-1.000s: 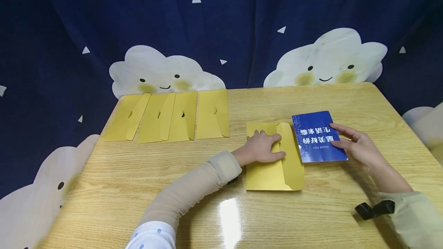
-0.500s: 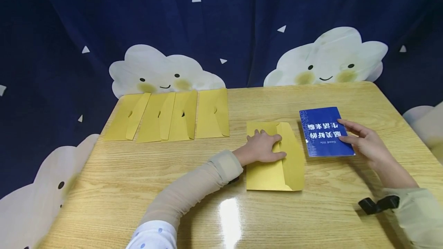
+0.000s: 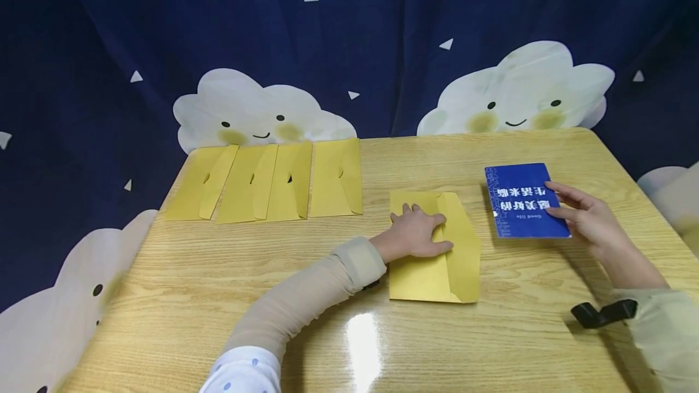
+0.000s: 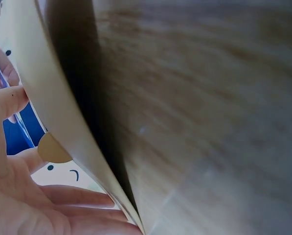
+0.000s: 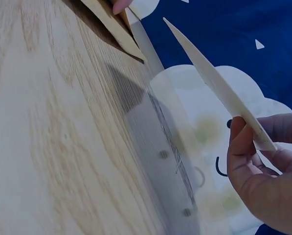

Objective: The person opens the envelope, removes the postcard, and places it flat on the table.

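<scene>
One blue card (image 3: 525,201) pinched in right hand (image 3: 594,222), now farther from yellow envelope (image 3: 428,275), left hand (image 3: 417,233) spread over it.

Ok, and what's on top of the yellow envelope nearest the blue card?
The left hand rests on the yellow envelope, whose open flap is mostly uncovered. What lies beneath the palm is covered and can't be seen.
</scene>
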A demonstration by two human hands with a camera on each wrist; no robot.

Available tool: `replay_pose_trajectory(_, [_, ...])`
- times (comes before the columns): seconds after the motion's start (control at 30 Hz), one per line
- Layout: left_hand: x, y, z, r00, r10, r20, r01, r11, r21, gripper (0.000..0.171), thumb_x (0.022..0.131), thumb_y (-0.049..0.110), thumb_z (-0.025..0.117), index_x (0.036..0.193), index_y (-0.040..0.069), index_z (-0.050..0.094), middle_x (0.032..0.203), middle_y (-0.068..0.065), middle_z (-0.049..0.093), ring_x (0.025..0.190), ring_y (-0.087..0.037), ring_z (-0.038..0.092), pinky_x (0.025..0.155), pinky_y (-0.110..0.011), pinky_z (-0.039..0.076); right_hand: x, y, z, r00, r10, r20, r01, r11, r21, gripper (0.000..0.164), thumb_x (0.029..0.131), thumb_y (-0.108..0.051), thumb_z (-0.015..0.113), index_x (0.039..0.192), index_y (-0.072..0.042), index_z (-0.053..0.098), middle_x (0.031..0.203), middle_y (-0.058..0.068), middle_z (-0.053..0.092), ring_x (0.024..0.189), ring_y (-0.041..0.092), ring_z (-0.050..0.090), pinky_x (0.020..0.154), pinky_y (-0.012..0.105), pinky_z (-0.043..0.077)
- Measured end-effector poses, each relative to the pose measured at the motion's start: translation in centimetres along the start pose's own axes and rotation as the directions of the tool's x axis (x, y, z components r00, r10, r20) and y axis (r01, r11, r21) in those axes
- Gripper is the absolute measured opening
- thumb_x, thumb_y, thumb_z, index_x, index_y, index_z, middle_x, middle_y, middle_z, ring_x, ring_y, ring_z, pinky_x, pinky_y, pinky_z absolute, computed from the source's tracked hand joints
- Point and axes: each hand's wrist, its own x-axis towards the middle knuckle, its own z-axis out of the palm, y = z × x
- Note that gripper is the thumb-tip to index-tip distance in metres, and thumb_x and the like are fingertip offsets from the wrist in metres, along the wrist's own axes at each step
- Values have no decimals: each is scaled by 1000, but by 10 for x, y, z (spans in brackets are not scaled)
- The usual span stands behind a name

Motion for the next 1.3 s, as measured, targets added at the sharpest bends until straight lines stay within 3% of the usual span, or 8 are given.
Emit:
replay_pose_trajectory(0.17, [0, 3, 0, 1000, -12, 22, 11, 1000, 24, 63, 84, 63, 42, 139, 31, 39, 138, -23, 36, 126, -48, 27, 88, -62, 34, 12, 12, -16, 1000, 10, -24, -10, 1000, -21, 52, 77, -8, 73, 123, -29, 58, 105, -8, 50, 78, 3, 60, 60, 20, 51])
replay_pose_trajectory(0.3, [0, 5, -1, 999, -21, 44, 19, 998, 57, 64, 84, 64, 42, 139, 33, 37, 139, -24, 34, 127, -47, 26, 88, -61, 35, 13, 11, -20, 1000, -11, -19, 11, 1000, -11, 49, 79, -4, 69, 121, -28, 60, 101, -8, 51, 76, 3, 60, 58, 21, 51])
replay_pose_trajectory(0.47, [0, 8, 0, 997, -42, 66, 36, 995, 95, 66, 83, 66, 41, 141, 34, 34, 144, -21, 27, 128, -47, 24, 89, -60, 35, 14, 12, -22, 999, -18, -41, 16, 999, -42, 49, 77, -9, 73, 120, -29, 60, 101, -6, 52, 73, 4, 61, 56, 22, 51])
replay_pose_trajectory(0.87, [-2, 9, 4, 994, -62, 89, 49, 989, 142, 72, 82, 69, 37, 144, 35, 22, 149, -14, 17, 131, -45, 17, 93, -60, 30, 18, 17, -27, 999, -13, -44, 13, 1000, -16, 68, 65, -21, 83, 127, -22, 55, 105, -2, 50, 75, 6, 62, 58, 23, 51])
replay_pose_trajectory(1.1, [-13, 3, -2, 1000, 21, 19, -23, 995, 96, 68, 87, 58, 43, 146, 30, 21, 147, -15, 24, 131, -41, 23, 96, -54, 32, 16, 16, -25, 999, -22, -35, 22, 1000, -18, 52, 75, -10, 74, 123, -25, 58, 99, -5, 55, 76, 7, 62, 59, 24, 52])
replay_pose_trajectory(1.3, [-30, -7, -9, 992, 129, -2, -128, 990, 64, 66, 89, 49, 48, 145, 25, 24, 143, -17, 31, 127, -40, 31, 93, -51, 37, 16, 17, -26, 998, -5, -60, 4, 1000, -12, 67, 64, -22, 83, 125, -24, 57, 98, -6, 57, 74, 6, 62, 57, 23, 51])
